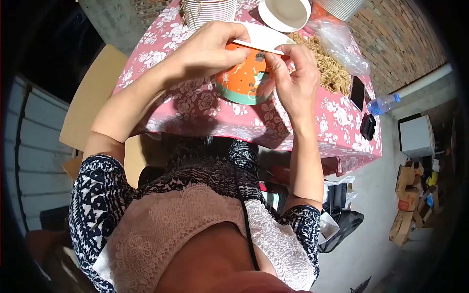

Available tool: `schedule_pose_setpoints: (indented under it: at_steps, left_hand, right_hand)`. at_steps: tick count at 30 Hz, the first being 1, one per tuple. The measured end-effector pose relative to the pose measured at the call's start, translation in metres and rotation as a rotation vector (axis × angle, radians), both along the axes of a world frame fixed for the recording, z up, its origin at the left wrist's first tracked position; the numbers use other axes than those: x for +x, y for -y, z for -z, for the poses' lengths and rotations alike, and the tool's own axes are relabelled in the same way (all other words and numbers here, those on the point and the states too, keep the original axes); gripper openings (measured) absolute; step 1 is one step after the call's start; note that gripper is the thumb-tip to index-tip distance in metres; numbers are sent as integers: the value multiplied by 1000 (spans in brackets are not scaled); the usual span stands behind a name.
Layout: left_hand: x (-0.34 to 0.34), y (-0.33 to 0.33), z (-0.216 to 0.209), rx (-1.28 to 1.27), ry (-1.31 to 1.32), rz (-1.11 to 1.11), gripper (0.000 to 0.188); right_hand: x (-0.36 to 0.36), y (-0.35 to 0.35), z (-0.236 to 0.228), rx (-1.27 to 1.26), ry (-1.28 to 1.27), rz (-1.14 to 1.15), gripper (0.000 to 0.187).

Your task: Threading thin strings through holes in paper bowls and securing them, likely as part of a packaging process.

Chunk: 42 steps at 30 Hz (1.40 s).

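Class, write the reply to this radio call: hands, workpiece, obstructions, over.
Left hand, right hand: both gripping orange bucket. Green band at its near edge. Tan strand pile beside right hand, not visibly blocking.

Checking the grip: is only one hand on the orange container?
No, the left hand and right hand both hold the orange container at its rim.

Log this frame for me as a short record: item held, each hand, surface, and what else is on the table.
Item held: orange printed container, green band at its bottom
Left hand: gripping the rim's left side
Right hand: gripping the rim's right side
Surface: pink floral tablecloth
Beyond the item: white container stack, round white container
To the right: straw-coloured strands, clear plastic bag, dark phone, small black case
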<state>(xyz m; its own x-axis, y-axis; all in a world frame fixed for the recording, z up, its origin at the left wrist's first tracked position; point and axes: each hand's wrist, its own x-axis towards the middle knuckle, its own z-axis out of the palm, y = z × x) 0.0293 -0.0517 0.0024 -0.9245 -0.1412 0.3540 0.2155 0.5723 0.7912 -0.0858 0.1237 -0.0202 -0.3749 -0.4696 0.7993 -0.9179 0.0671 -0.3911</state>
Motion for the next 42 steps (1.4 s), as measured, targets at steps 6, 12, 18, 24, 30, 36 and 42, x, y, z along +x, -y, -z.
schedule_pose_setpoints:
  at_steps: [6, 12, 18, 24, 30, 36, 42]
  left_hand:
    - [-2, 3, 4, -106, 7, -65, 9]
    - [10, -20, 14, -453, -301, -249, 19]
    - [18, -10, 0, -313, 7, 151, 16]
    - [5, 0, 1, -509, 252, 243, 13]
    - [15, 2, 12, -628, 150, 167, 20]
    - [24, -7, -4, -330, -134, 101, 31]
    - [26, -28, -8, -396, -288, 321, 39]
  right_hand:
    - [5, 2, 1, -15, -55, 29, 18]
    - [20, 3, 9, -30, -117, 55, 16]
    - [6, -6, 27, 20, 2, -153, 16]
    - [1, -16, 39, 29, -72, -146, 18]
    - [7, -25, 32, -67, -56, -74, 21]
    - [43, -48, 52, -299, 606, -499, 20]
    - [58, -49, 51, -376, 580, -631, 20]
